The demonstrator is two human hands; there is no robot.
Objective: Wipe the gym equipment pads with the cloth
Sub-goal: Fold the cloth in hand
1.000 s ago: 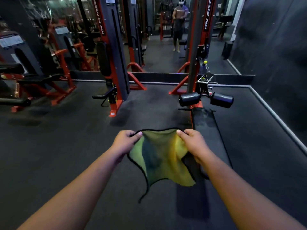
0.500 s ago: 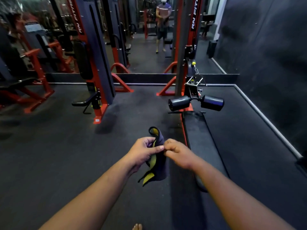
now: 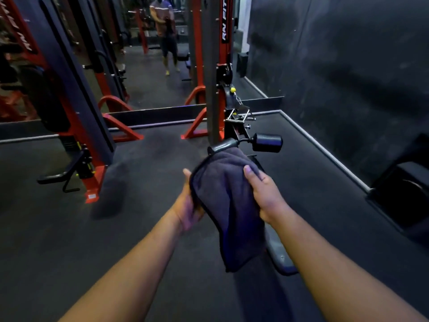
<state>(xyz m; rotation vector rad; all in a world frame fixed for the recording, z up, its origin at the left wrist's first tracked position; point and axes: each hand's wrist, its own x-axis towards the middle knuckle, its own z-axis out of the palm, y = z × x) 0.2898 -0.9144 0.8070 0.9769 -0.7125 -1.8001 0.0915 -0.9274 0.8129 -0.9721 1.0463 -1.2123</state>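
A dim gym with black rubber flooring. You grip a folded dark microfibre cloth (image 3: 226,205) in both hands — left hand (image 3: 189,205), right hand (image 3: 263,194). The roller pads (image 3: 267,142) lie just beyond your fingertips, axis crosswise — nearer your right.

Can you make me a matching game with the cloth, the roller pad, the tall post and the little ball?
Things:
1. cloth
2. roller pad
3. tall post
4. little ball

Descriptions:
A. yellow
B. held by left hand and right hand
C. red with white letters
D. black cylinder, beyond the cloth

Pairs: 1-B, 2-D, 3-C, 4-A
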